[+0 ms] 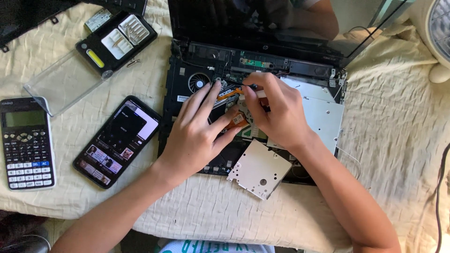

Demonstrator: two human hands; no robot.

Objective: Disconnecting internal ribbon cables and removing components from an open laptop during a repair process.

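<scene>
An opened black laptop point(187, 82) lies on a cream cloth with its inner parts bare: a round fan point(198, 82), copper heat pipes point(230, 91) and a green board. My left hand point(199, 131) rests flat on the laptop's insides, fingers spread toward the fan. My right hand point(276, 110) pinches a thin dark tool point(243, 86) whose tip sits by the copper pipe. A loose silver metal bracket point(260, 168) lies at the laptop's front edge.
A smartphone point(117, 140) with a lit screen and a calculator point(26, 143) lie to the left. A black tool-bit case point(117, 40) with a clear lid point(61, 82) sits at the back left. A white fan point(438, 33) stands at the far right.
</scene>
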